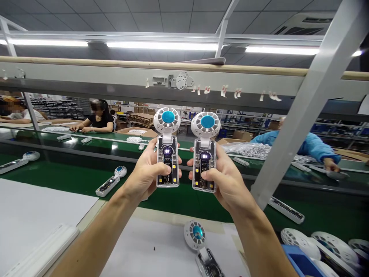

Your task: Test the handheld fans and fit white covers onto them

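Note:
My left hand is wrapped round the body of a handheld fan, its thumb on the front. My right hand grips a second handheld fan the same way, thumb pressed to the front. Both fans stand upright side by side, a small gap between them, with white round heads and turquoise centres. Through their clear fronts I see dark circuit boards and small lit displays. Below my hands, a third fan lies on the white work surface, its lower end cut off by the frame.
A green conveyor belt runs across, carrying fans such as one at left. At lower right, several fan heads lie by a blue bin. A slanted white post stands at right. Co-workers sit across the belt; one blue sleeve reaches over it.

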Demonstrator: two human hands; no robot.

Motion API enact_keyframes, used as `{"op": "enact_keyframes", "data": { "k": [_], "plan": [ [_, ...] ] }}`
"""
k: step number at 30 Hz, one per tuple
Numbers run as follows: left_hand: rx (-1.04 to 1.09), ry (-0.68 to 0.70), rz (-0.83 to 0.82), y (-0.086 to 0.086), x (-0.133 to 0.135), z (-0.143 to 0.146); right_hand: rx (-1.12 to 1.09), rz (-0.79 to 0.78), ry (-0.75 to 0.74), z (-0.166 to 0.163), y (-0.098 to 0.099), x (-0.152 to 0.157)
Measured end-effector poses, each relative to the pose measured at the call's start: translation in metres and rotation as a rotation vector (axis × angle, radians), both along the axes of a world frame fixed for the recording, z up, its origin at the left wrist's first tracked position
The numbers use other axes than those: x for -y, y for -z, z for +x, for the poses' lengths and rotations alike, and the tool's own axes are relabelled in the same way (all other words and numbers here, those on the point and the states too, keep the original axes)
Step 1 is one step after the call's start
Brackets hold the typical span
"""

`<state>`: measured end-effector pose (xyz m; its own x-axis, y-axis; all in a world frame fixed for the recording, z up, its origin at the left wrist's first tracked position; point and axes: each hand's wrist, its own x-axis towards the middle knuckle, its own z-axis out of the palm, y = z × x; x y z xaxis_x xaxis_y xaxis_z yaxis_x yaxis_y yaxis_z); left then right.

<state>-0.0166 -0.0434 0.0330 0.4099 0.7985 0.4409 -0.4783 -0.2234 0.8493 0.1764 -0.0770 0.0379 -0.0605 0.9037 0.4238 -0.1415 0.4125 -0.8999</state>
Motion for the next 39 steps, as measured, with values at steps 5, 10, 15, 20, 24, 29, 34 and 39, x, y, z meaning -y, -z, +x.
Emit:
{"op": "enact_keyframes", "data": {
  "k": [5, 10, 15, 20, 24, 29, 34, 39],
  "plan": [
    [0.003, -0.023, -0.006, 0.0007, -0.0006, 0.0008, 0.011, 0.025, -0.004, 0.0004, 0.0017, 0.0058],
    [0.006, -0.028, -0.010, 0.0026, -0.0021, 0.0043, 0.002, 0.016, -0.014, 0.0013, 0.0015, 0.0059],
    [0.030, -0.017, 0.012, 0.0046, -0.0034, 0.0054, 0.009, 0.037, -0.061, 0.0032, 0.0035, 0.0015],
    [0.054, 0.003, -0.010, 0.0043, -0.0011, 0.0061, 0.007, 0.025, -0.077, 0.0055, 0.0049, -0.0004],
    [0.084, 0.011, -0.017, 0.0044, -0.0009, 0.0072, 0.005, 0.019, -0.072, 0.0058, 0.0048, -0.0005],
    [0.099, 0.024, -0.018, 0.0051, -0.0017, 0.0079, 0.000, 0.040, -0.068, 0.0039, 0.0053, -0.0003],
    [0.109, 0.038, -0.018, 0.0063, 0.0001, 0.0078, 0.005, 0.049, -0.065, 0.0027, 0.0041, 0.0008],
    [0.100, 0.041, -0.016, 0.0043, 0.0020, 0.0071, 0.035, 0.058, -0.096, 0.0023, 0.0017, 0.0023]
  ]
}}
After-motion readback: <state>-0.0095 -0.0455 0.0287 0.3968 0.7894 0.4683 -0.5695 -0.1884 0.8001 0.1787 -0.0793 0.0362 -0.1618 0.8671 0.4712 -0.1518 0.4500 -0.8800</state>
